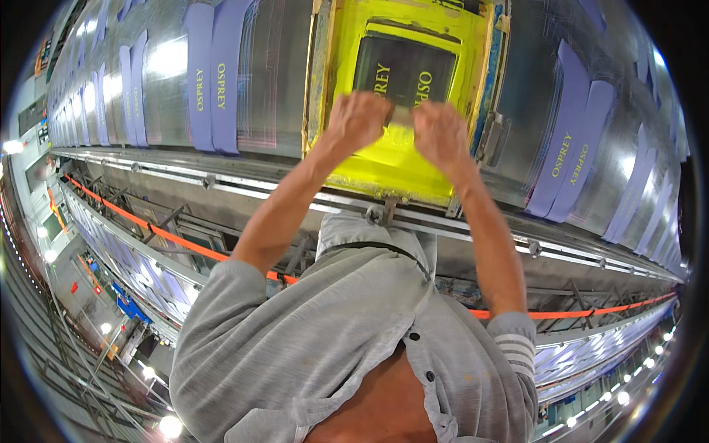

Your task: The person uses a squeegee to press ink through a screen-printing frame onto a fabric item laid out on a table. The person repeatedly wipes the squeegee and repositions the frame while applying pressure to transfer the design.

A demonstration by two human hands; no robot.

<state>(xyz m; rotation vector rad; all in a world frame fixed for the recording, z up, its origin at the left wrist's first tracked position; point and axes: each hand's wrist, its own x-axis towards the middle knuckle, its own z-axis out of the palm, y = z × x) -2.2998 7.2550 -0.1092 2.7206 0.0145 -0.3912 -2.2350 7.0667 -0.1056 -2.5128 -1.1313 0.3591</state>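
A screen printing frame (489,66) lies on the long metal table in front of me, its inside smeared with bright yellow ink (384,168). Through its dark mesh window (399,63), yellow lettering shows. Both fists are closed side by side over the near part of that window. Between them a short stretch of a pale squeegee (401,117) is visible, slightly blurred. My left hand (360,120) wraps its left end and my right hand (442,133) its right end. The fingers and the blade's lower edge are mostly hidden.
Pairs of purple fabric strips with yellow lettering lie on the table to the left (214,81) and right (572,140). A metal rail (288,193) with bolts runs along the near edge. Behind me an orange strip (185,240) borders another long table.
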